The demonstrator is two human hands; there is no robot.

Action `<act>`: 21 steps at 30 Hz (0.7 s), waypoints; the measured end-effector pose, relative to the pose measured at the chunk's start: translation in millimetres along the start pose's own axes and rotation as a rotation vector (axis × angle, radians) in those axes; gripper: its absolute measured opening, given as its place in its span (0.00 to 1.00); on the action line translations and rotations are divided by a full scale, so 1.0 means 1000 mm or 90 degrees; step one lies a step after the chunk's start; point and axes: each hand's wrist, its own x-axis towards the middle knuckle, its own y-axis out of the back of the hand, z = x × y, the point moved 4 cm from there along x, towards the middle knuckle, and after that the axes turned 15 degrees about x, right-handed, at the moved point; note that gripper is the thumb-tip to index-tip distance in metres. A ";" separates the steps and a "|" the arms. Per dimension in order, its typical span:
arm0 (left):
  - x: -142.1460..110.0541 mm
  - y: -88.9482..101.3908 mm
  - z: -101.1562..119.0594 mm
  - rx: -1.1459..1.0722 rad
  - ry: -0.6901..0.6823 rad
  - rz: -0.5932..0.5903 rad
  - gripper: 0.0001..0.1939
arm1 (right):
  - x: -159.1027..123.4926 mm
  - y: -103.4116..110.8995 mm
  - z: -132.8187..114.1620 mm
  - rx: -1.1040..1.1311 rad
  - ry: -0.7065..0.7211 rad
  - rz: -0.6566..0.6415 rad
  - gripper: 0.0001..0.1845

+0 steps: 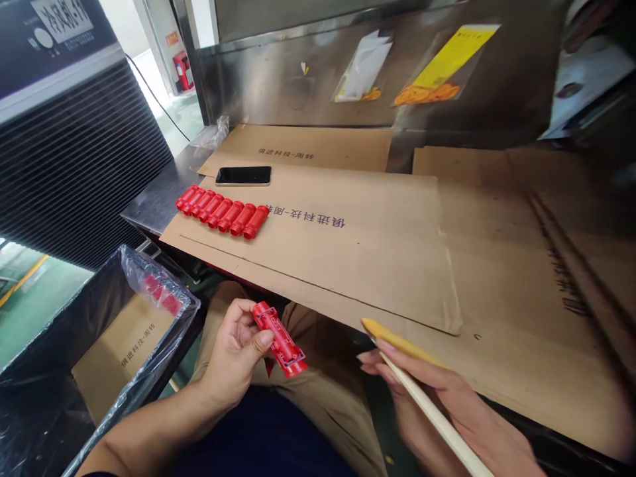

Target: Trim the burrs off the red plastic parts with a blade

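Above the person's lap (330, 404), in front of the tabletop (154, 189): one red tubular part (282, 341), tilted, its visible face marked with a dark angular outline. Left hand (236, 354): grip closed around the part, thumb against it. Right hand (447, 392): grip narrow, holding a pale stick (437, 417), apart from the part; a slender yellow item (385, 332) lies along the fingers, nature unclear. On the tabletop: printed cardboard sheets (377, 265), bearing a side-by-side row of similar red parts (231, 216) and, just beyond, a dark-screened phone (243, 175). Behind: two clear packets (365, 63) against a metal panel (268, 86). Beside, at left: a plastic-lined bin (74, 324) containing a cardboard piece (106, 371).
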 end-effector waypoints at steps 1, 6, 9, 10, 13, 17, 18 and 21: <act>0.000 0.000 -0.001 0.004 0.000 0.002 0.20 | 0.000 -0.002 -0.006 -0.015 0.027 -0.007 0.14; -0.001 -0.002 -0.001 0.018 -0.025 0.004 0.20 | -0.001 -0.021 -0.033 -0.023 0.133 -0.173 0.14; -0.001 -0.003 0.001 0.027 -0.037 0.006 0.19 | -0.003 -0.021 -0.033 -0.024 0.128 -0.193 0.21; -0.002 -0.002 0.001 0.028 -0.037 0.005 0.19 | -0.004 -0.021 -0.031 -0.027 0.125 -0.205 0.22; -0.002 -0.002 0.001 0.024 -0.037 0.003 0.19 | -0.008 -0.018 -0.027 -0.018 0.116 -0.226 0.25; -0.001 -0.002 0.001 0.019 -0.037 0.010 0.18 | -0.008 -0.017 -0.028 -0.006 0.109 -0.236 0.29; -0.001 -0.002 0.001 0.019 -0.037 0.011 0.18 | -0.008 -0.018 -0.029 -0.006 0.115 -0.241 0.29; -0.001 -0.002 0.001 0.020 -0.037 0.012 0.19 | -0.007 -0.020 -0.029 -0.014 0.123 -0.247 0.28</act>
